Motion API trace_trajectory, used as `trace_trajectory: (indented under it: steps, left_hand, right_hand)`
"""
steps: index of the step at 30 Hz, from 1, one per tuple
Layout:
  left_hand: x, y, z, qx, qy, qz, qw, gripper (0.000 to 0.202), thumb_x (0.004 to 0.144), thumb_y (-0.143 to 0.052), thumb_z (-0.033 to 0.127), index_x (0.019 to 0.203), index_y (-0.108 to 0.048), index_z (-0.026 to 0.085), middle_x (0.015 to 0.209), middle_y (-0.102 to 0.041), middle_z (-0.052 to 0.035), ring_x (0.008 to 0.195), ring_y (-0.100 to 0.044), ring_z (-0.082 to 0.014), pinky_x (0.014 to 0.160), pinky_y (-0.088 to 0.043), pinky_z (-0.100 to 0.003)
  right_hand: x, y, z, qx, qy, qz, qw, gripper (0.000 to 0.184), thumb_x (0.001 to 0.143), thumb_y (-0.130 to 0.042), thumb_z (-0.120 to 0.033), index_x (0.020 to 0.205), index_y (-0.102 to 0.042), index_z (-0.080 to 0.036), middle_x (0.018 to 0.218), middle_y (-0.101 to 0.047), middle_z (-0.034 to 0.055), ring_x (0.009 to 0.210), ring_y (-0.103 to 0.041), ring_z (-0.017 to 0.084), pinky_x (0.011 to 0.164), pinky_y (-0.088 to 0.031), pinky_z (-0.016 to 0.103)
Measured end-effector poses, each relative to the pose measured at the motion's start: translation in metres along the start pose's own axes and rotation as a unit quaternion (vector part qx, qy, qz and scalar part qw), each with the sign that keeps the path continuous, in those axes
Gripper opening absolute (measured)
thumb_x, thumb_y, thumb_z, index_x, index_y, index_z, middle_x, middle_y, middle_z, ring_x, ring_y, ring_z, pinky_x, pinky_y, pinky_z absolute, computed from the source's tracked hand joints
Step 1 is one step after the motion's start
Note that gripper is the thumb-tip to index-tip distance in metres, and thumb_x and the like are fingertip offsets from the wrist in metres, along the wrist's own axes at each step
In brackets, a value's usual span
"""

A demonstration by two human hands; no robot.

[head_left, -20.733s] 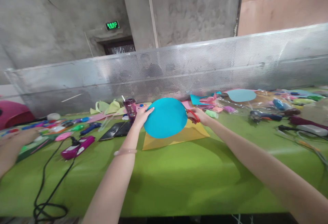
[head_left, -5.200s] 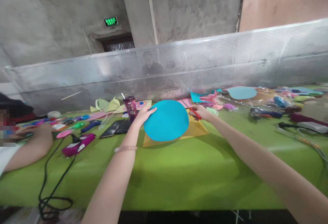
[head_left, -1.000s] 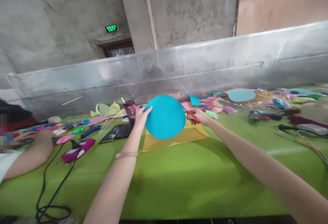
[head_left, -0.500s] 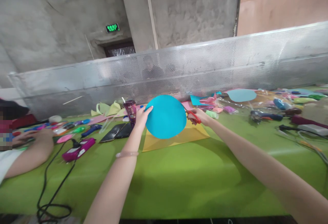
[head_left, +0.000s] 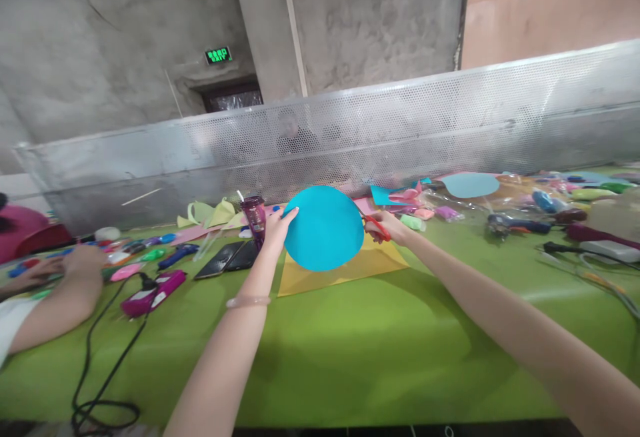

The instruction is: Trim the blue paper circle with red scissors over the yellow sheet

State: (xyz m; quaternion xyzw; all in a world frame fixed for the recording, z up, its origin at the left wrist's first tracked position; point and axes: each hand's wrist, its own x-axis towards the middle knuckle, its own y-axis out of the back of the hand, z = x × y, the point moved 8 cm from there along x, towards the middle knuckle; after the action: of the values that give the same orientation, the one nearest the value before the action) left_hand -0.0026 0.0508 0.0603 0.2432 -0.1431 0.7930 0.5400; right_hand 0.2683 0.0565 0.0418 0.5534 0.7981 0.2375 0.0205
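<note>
1. One left hand [head_left: 278, 227] is raised over the lime-green covered table [head_left: 350, 350]. Its fingers are pressed together on the left rim of one round turquoise paper disc [head_left: 324, 228], pinching it. The thumb is hidden behind the paper.
2. The disc is held off the table, tilted towards the person, between the two hands. It is in front of one yellow-orange paper sheet [head_left: 350, 269], which lies flat on the green cover.
3. One right hand [head_left: 395, 227] is curled closed around the handles of one pair of red-handled scissors [head_left: 376, 226]. The blades meet the disc's right rim, but they are too small to tell whether they are parted.
4. One pale bracelet [head_left: 247, 301] circles the left wrist.
5. Just left of the left hand stands one purple translucent tumbler with a straw [head_left: 254, 216]. Near it, two dark flat phones [head_left: 227, 257] lie side by side.
6. Further left lies one magenta plug strip [head_left: 153, 286], with one black cable [head_left: 95, 383] trailing to the table's near edge.
7. At the far left, one co-worker's forearm [head_left: 50, 300] rests on the table, its hand among scattered coloured pens.
8. A second round, a paler blue paper disc [head_left: 470, 185], lies flat at the back right, well apart from the held one. That makes two discs in all.
9. One long perforated metal panel [head_left: 425, 123] runs behind the table.
</note>
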Motion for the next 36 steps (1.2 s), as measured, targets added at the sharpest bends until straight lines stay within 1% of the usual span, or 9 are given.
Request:
trace_trajectory:
  steps: [15,19,24,28,34,36]
  left_hand:
    - [0.0004,-0.0002,-0.0014,-0.001,0.007,-0.002,1.0,0.041,0.06,-0.064,0.048,0.087,-0.067,0.018,0.087,-0.068,-0.0054,0.086,-0.059,-0.0239,0.078,-0.045,-0.034]
    - [0.0005,0.0,-0.0018,-0.005,0.006,0.0,1.0,0.04,0.06,-0.064,0.047,0.087,-0.067,0.017,0.087,-0.068,-0.0062,0.086,-0.059,-0.0242,0.077,-0.045,-0.034]
    - [0.0014,0.0003,-0.0038,-0.007,0.009,0.002,1.0,0.041,0.06,-0.064,0.047,0.088,-0.067,0.017,0.087,-0.068,-0.0066,0.086,-0.059,-0.0246,0.076,-0.045,-0.034]
    - [0.0033,0.0014,-0.0062,0.003,0.008,0.004,1.0,0.044,0.059,-0.064,0.049,0.089,-0.067,0.017,0.086,-0.067,-0.0063,0.085,-0.059,-0.0243,0.075,-0.045,-0.034]
    - [0.0041,0.0012,-0.0083,-0.008,0.008,0.002,1.0,0.043,0.059,-0.065,0.048,0.088,-0.067,0.017,0.086,-0.068,-0.0067,0.084,-0.06,-0.0247,0.074,-0.046,-0.034]
    - [0.0034,0.0009,-0.0072,-0.009,0.01,0.0,1.0,0.043,0.059,-0.065,0.048,0.088,-0.067,0.016,0.086,-0.068,-0.007,0.084,-0.06,-0.0248,0.074,-0.045,-0.034]
  right_hand:
    - [-0.0011,0.001,-0.0029,-0.025,0.01,0.009,1.0,0.007,0.063,-0.054,-0.018,0.058,-0.049,-0.015,0.042,-0.048,-0.0028,0.037,-0.047,0.008,0.034,-0.036,0.018]
    - [-0.0001,0.0011,-0.0014,-0.023,0.012,0.007,1.0,0.01,0.064,-0.053,-0.018,0.057,-0.048,-0.015,0.041,-0.048,-0.0026,0.037,-0.047,0.008,0.034,-0.036,0.018]
    - [0.0022,0.003,0.003,-0.034,0.003,0.016,0.999,0.008,0.066,-0.055,-0.021,0.064,-0.054,-0.014,0.042,-0.049,-0.0022,0.037,-0.047,0.009,0.035,-0.037,0.018]
    - [0.0036,0.0039,0.0056,-0.037,0.002,0.019,0.999,0.011,0.067,-0.056,-0.024,0.068,-0.056,-0.014,0.043,-0.05,-0.0024,0.039,-0.049,0.009,0.036,-0.038,0.018]
    - [0.0036,0.0026,0.0052,-0.037,0.015,0.005,0.999,0.013,0.066,-0.058,-0.026,0.065,-0.055,-0.014,0.047,-0.051,-0.0015,0.039,-0.05,0.009,0.036,-0.039,0.019]
    - [0.0038,0.0039,0.0046,-0.031,0.016,0.012,0.999,0.013,0.066,-0.058,-0.026,0.064,-0.054,-0.014,0.048,-0.051,-0.0014,0.04,-0.05,0.009,0.036,-0.039,0.019]
